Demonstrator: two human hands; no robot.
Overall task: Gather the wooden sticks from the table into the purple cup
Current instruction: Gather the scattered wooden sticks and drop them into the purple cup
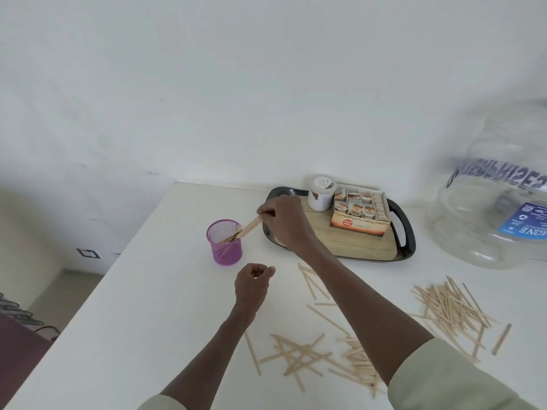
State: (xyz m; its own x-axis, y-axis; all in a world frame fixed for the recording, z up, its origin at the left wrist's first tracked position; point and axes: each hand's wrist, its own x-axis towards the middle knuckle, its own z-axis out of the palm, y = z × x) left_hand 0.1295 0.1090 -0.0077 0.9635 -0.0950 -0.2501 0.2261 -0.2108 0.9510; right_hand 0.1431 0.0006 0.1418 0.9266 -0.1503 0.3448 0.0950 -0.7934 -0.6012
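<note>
Wooden sticks (250,226), judged light, stiff and thin, are pinched at the upper end by the right hand (282,218) over the purple cup (225,242), more scattered on the table (165,291); left hand (253,281) is curled, empty.

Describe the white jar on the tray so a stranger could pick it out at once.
Start at the black-rimmed tray at the far side of the white table, to the right of the purple cup. At its back left stands the white jar, a short round tub with a white lid. The only other thing seen on the tray is the tea box right beside it, which is rectangular and orange-brown.
</note>
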